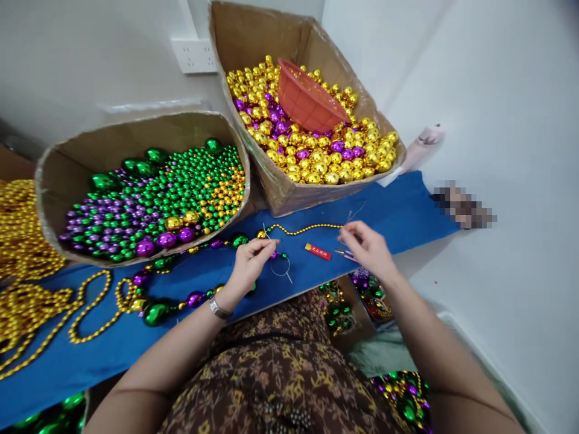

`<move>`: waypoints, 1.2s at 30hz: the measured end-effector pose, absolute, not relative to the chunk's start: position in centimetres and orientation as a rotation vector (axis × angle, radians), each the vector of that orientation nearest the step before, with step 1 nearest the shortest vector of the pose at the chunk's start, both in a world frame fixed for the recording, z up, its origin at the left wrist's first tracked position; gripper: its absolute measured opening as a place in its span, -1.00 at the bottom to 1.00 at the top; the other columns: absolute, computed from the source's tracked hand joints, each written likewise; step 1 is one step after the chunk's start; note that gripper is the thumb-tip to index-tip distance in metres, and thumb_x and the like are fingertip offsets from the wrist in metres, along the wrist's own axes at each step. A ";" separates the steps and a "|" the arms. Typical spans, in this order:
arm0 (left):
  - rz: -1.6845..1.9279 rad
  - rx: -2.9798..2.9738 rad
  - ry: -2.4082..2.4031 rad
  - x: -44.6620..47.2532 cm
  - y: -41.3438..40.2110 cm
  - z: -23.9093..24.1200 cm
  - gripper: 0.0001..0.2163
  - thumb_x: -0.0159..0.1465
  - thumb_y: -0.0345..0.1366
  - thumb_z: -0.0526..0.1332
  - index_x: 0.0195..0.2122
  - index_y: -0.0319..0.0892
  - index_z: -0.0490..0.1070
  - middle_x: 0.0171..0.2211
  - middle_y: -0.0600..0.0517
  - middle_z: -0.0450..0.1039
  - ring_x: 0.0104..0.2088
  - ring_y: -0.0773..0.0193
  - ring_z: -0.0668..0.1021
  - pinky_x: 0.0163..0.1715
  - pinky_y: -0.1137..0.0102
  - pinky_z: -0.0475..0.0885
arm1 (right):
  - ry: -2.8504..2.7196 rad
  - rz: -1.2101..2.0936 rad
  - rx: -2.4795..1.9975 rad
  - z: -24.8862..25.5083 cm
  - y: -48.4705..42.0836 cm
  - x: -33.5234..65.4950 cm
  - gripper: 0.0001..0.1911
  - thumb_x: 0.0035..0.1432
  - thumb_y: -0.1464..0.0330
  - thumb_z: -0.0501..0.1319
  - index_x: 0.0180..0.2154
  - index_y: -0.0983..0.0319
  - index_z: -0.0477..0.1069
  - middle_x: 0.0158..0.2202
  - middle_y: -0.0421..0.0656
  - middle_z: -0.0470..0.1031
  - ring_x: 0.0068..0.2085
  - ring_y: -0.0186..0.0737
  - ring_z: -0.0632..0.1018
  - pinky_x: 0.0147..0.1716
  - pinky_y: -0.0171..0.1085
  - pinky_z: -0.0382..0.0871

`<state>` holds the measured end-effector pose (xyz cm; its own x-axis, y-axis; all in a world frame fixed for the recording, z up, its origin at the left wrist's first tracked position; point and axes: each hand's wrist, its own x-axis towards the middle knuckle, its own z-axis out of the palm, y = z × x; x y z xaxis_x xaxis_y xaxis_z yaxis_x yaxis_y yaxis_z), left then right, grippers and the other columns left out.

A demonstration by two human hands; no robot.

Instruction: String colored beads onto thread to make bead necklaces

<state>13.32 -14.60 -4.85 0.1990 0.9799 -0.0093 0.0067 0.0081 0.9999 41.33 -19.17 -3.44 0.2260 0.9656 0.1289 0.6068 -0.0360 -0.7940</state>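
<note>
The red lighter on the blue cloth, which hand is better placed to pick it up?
Probably the right hand. It rests on the blue cloth just beside the red lighter, while the left hand is pinching the bead strand and thread.

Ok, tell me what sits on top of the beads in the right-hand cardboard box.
An orange plastic basket lies tilted on the gold and purple beads in the cardboard box. Whatever beads lie beneath it, and the box's floor, are covered.
</note>
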 end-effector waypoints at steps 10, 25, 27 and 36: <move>0.780 0.810 0.860 12.9 -16.4 -3.8 -0.70 0.06 -0.09 0.40 -0.40 -0.25 0.47 -0.51 0.03 0.51 -0.62 0.43 0.45 -0.53 0.47 0.41 | -1.140 1.114 -1.170 -5.0 -17.7 27.9 -0.74 0.02 0.12 0.34 -0.44 0.18 0.48 -0.16 -0.13 0.50 -0.13 -0.18 0.50 -0.18 -0.24 0.40; 0.852 0.924 0.807 11.7 -17.2 -4.9 -0.69 0.13 -0.06 0.35 -0.38 -0.25 0.45 -0.59 0.11 0.38 -0.71 0.53 0.26 -0.71 0.55 0.19 | -0.612 1.642 -0.903 -5.4 -16.6 24.8 -0.65 -0.16 0.12 0.47 -0.40 0.20 0.49 -0.44 -0.29 0.46 -0.54 -0.48 0.34 -0.57 -0.44 0.26; 0.870 0.934 0.815 11.6 -17.4 -5.0 -0.69 0.14 -0.07 0.34 -0.30 -0.25 0.46 -0.58 0.11 0.38 -0.71 0.53 0.26 -0.71 0.56 0.20 | -0.642 1.599 -0.917 -5.1 -16.4 24.7 -0.65 -0.14 0.12 0.45 -0.41 0.20 0.45 -0.40 -0.28 0.48 -0.52 -0.46 0.38 -0.55 -0.43 0.28; 0.988 1.258 1.058 9.2 -18.0 -5.8 -0.66 0.23 -0.07 0.24 -0.11 -0.23 0.48 -0.52 0.09 0.44 -0.66 0.48 0.36 -0.66 0.55 0.28 | -1.384 1.050 -1.294 -4.6 -17.0 27.3 -0.75 0.18 0.16 0.20 -0.38 0.21 0.43 -0.43 -0.21 0.51 -0.38 -0.30 0.49 -0.33 -0.33 0.36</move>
